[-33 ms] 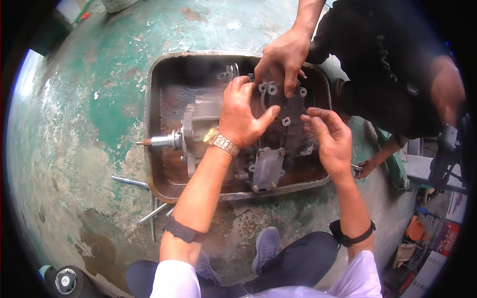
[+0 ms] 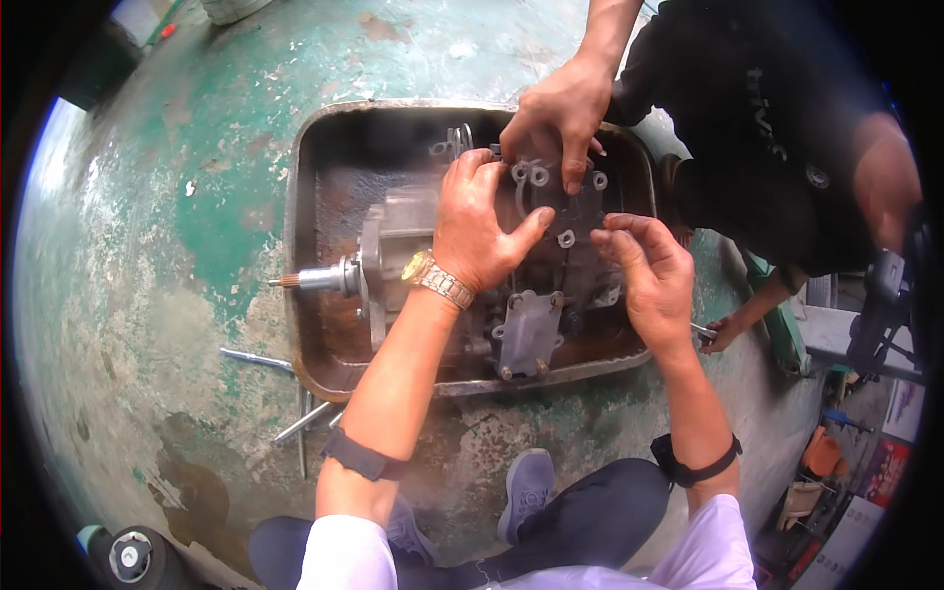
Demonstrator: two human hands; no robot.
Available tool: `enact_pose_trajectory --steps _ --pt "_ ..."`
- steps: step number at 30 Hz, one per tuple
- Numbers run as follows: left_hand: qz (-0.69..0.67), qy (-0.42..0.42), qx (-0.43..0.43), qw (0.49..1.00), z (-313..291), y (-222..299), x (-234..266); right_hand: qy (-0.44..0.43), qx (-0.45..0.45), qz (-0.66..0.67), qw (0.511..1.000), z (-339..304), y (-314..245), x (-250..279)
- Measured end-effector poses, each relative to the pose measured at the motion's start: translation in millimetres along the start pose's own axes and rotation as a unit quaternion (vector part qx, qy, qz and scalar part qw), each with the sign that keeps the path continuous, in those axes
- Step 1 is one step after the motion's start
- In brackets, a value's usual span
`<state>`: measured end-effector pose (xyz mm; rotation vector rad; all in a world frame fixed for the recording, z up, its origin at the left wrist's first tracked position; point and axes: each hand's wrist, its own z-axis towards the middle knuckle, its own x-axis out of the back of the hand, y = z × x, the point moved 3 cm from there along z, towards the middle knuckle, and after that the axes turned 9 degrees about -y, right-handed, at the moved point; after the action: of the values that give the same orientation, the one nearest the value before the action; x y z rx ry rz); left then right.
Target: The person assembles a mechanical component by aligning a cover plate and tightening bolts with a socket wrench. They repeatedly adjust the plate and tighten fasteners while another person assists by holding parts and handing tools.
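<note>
A grey metal gearbox [image 2: 408,216] lies in a dark rectangular tray, its splined shaft [image 2: 320,279] jutting over the left rim. My left hand [image 2: 482,221] rests on the casing with thumb spread wide from the fingers; it grasps no loose part. At the casing's right side, my right hand [image 2: 651,270] has thumb and forefinger brought together near the bolt bosses. Whatever sits between those fingertips is too small to make out. A co-worker's hand [image 2: 565,113] reaches in from the far side and touches the casing top. Nearer me is a bolted cover plate [image 2: 531,334].
The metal tray [image 2: 472,388] stands on a worn green floor [image 2: 226,187]. Steel tools [image 2: 258,360] lie by its lower left corner. A co-worker in dark clothes [image 2: 733,138] crouches at the far right; the other hand [image 2: 725,332] holds a metal tool beside the tray.
My right hand has shifted very slightly to the left. My left hand and the gearbox stay where they were.
</note>
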<state>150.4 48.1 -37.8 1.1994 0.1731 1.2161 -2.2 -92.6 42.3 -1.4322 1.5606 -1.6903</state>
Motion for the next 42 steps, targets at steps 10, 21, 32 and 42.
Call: enact_pose_trajectory --steps 10,21,32,42 --pt "-0.016 0.013 -0.019 1.000 1.2 -1.9 -1.8 0.039 0.185 -0.121 0.974 11.2 0.8 -19.5" --pt "-0.017 0.022 -0.023 0.999 1.1 -2.5 -0.1 0.036 0.303 -0.328 0.894 13.0 -5.1 -25.4" --pt "-0.080 0.066 0.007 0.995 0.9 -6.4 4.9 0.029 0.313 -0.348 0.883 6.5 -4.0 -31.1" --pt "0.047 -0.016 0.051 0.997 -22.8 6.0 46.4 0.048 0.228 -0.238 0.943 -1.7 10.4 -26.6"
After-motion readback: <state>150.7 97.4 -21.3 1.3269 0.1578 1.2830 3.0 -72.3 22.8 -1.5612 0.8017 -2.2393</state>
